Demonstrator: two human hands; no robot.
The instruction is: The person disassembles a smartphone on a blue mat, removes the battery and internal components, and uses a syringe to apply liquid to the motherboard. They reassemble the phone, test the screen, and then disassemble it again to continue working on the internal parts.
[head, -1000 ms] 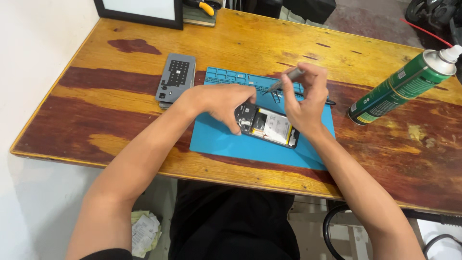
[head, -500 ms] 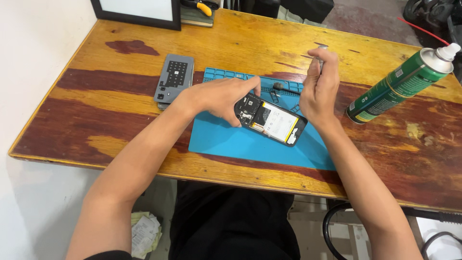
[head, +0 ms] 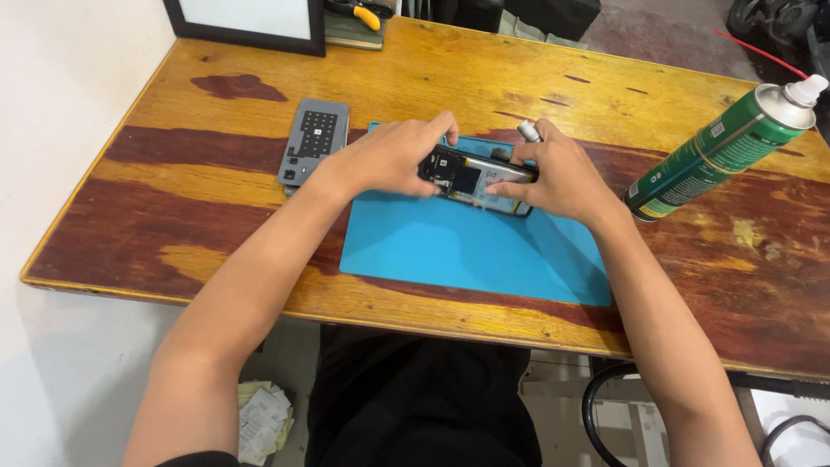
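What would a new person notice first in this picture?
Both hands, left hand and right hand, grip an opened phone above the blue mat at the wooden table's middle. A green spray can lies at the right.

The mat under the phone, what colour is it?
The mat is plain blue, seen clearly in the head view.
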